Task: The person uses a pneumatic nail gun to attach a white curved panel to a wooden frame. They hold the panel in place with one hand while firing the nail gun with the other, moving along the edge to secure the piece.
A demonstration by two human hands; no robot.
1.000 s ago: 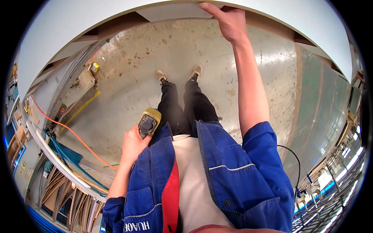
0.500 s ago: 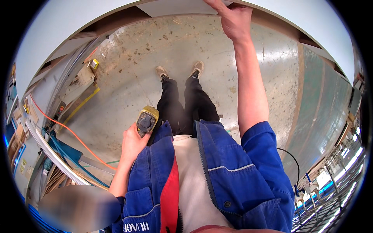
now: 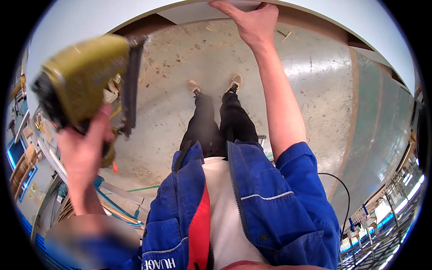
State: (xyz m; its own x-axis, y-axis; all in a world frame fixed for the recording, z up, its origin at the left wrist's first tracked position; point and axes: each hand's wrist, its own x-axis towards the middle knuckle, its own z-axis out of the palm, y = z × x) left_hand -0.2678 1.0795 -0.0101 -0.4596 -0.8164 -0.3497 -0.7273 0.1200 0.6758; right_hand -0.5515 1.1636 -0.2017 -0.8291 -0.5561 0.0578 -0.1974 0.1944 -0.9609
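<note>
My left hand (image 3: 83, 150) is wrapped around the handle of an olive-yellow nail gun (image 3: 90, 67), raised on the left and slightly blurred. The gun's long dark magazine (image 3: 130, 85) points along its right side. A large white panel (image 3: 81, 20) curves across the top of the view, with part of it behind the gun. My right hand (image 3: 257, 27) grips this panel's near edge, thumb stretched to the left along it. Some of the right fingertips are hidden at the edge.
A piece of orange hose (image 3: 115, 167) shows below the gun. Wooden strips (image 3: 67, 211) and racks crowd the lower left. A small T-shaped piece (image 3: 285, 35) lies on the floor near the panel. A black cable (image 3: 344, 189) hangs at the right, by metal racking (image 3: 378, 238).
My left hand has lifted the nail gun from beside my left hip up and to the left, close to the panel. My right hand sits slightly farther left on the edge.
</note>
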